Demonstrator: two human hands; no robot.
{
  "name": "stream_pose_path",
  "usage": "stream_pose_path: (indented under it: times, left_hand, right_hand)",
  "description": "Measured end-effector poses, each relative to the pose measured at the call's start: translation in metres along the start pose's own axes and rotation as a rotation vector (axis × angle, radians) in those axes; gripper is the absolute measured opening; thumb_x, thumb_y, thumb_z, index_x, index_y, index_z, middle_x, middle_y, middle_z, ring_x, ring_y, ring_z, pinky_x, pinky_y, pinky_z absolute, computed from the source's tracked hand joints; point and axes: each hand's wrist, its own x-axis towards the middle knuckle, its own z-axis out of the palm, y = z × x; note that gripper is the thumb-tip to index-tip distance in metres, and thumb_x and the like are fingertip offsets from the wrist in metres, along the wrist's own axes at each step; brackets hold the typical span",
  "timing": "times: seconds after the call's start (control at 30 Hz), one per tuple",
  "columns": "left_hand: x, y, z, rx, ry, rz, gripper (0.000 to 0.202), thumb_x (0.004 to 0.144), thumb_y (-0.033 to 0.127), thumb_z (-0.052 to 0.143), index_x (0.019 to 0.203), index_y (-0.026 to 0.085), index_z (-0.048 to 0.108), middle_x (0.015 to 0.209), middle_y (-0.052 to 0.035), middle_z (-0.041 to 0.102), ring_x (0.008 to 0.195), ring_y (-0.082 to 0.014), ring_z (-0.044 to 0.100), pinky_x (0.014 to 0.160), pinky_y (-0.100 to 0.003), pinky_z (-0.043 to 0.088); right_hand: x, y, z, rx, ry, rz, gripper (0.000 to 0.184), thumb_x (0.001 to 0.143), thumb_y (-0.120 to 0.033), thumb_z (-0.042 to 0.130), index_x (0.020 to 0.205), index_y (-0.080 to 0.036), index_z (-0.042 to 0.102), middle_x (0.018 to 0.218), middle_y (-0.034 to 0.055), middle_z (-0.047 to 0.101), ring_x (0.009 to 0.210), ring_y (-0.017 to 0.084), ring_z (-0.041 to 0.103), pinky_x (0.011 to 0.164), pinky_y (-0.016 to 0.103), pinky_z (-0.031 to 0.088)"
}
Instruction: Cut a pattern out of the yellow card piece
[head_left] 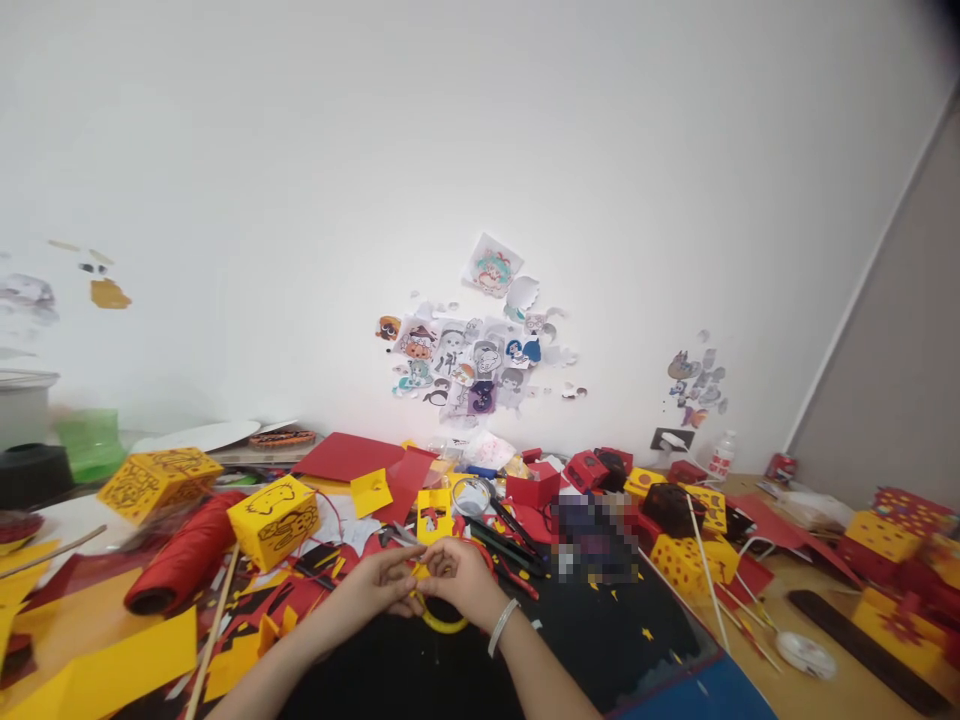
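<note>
My left hand (382,582) and my right hand (459,580) meet above the black mat (375,665), with the fingers of both bent together in a pinch. A yellow ring (448,627), perhaps a roll of tape, hangs or lies just under my right hand, and a bit of yellow shows between the fingers. My right fingers seem closed on this ring. What my left fingertips pinch is too small and covered to make out. Just beyond the hands are a yellow paper piece with cutouts (435,515), a clear tape roll (471,495) and black-handled tools (502,545).
Yellow paper boxes with drawings (274,520), a big red thread spool (187,550) and paper scraps crowd the left. Thin sticks (214,640) lie there too. On the right are dotted yellow boxes (694,560), a white computer mouse (806,655) and a bottle (722,455). One patch is pixelated.
</note>
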Motion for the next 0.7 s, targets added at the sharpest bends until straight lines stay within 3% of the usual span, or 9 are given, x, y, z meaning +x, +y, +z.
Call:
stream_pose_path:
  times: [0.1,0.2,0.33,0.5,0.57,0.7]
  left_hand:
    - [-0.006,0.007,-0.001,-0.028,-0.096,0.019,0.056,0.065,0.037,0.067,0.116,0.02,0.05,0.078,-0.0006,0.066,0.073,-0.0195,0.065,0.071,-0.032,0.048]
    - [-0.005,0.005,-0.002,0.003,-0.105,0.038,0.05,0.069,0.033,0.062,0.115,0.02,0.05,0.077,-0.0002,0.065,0.065,-0.0157,0.063,0.066,-0.029,0.048]
    - [0.006,-0.007,-0.004,0.125,0.033,0.058,0.047,0.069,0.038,0.058,0.11,0.016,0.052,0.06,0.005,0.058,0.039,-0.0068,0.046,0.044,-0.021,0.039]
    - [0.01,-0.014,-0.006,0.135,0.164,0.048,0.055,0.07,0.053,0.053,0.108,0.013,0.051,0.045,0.0108,0.041,0.033,-0.0047,0.032,0.036,-0.018,0.028]
    - [0.009,-0.012,-0.006,0.12,0.204,0.067,0.058,0.07,0.057,0.052,0.108,0.013,0.05,0.045,0.011,0.04,0.034,-0.0047,0.031,0.037,-0.018,0.027]
    - [0.006,-0.004,-0.008,0.159,0.203,0.112,0.061,0.06,0.056,0.063,0.106,0.019,0.05,0.06,0.0069,0.051,0.04,-0.0061,0.042,0.04,-0.02,0.032]
  right_hand:
    - [0.0,-0.005,-0.007,0.084,-0.056,0.037,0.031,0.061,-0.039,0.071,0.077,-0.015,0.058,0.062,-0.0029,0.055,0.056,0.011,0.054,0.054,0.023,0.042]
    - [-0.001,-0.008,-0.009,0.142,-0.095,0.067,0.037,0.064,-0.046,0.066,0.08,-0.014,0.058,0.06,-0.0027,0.056,0.049,0.01,0.053,0.051,0.023,0.042]
    - [-0.003,-0.01,-0.004,0.176,-0.121,0.071,0.037,0.065,-0.046,0.065,0.083,-0.015,0.059,0.061,-0.0033,0.056,0.053,0.01,0.055,0.058,0.025,0.045]
    - [-0.004,-0.008,0.004,0.188,-0.098,0.082,0.034,0.058,-0.042,0.072,0.068,-0.016,0.051,0.06,-0.0049,0.054,0.054,0.01,0.055,0.059,0.025,0.044]
    - [-0.003,-0.007,0.006,0.187,-0.09,0.08,0.036,0.056,-0.04,0.073,0.066,-0.017,0.048,0.059,-0.0053,0.054,0.053,0.01,0.055,0.058,0.024,0.044]
    - [0.0,-0.004,0.005,0.196,-0.053,0.078,0.046,0.054,-0.044,0.074,0.079,-0.019,0.044,0.059,-0.0066,0.055,0.047,0.01,0.055,0.051,0.022,0.042]
